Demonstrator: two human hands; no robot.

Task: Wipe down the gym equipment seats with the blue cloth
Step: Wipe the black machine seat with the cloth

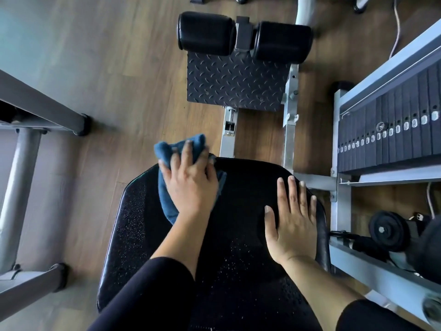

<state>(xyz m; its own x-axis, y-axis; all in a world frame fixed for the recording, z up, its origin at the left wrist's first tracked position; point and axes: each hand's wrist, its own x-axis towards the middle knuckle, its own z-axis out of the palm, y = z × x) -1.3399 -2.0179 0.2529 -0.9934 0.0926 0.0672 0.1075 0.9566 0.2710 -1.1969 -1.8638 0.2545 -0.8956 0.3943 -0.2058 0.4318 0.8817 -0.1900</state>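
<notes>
Blue cloth worked over the seat's front left corner

The left hand (191, 185) pressed the blue cloth (167, 199) with spread fingers onto the black seat (238, 199), the cloth bunching over the front edge. The right hand (291, 223) lay flat and spread on the seat's right side, probably to brace the body.

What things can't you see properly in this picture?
All in the head view:
- The middle of the blue cloth is hidden under the left hand.
- The near end of the seat is cut off by the bottom edge and covered by both arms.
- The labels on the weight stack are too small to read.
- A dark round thing at the right edge is blurred.
</notes>
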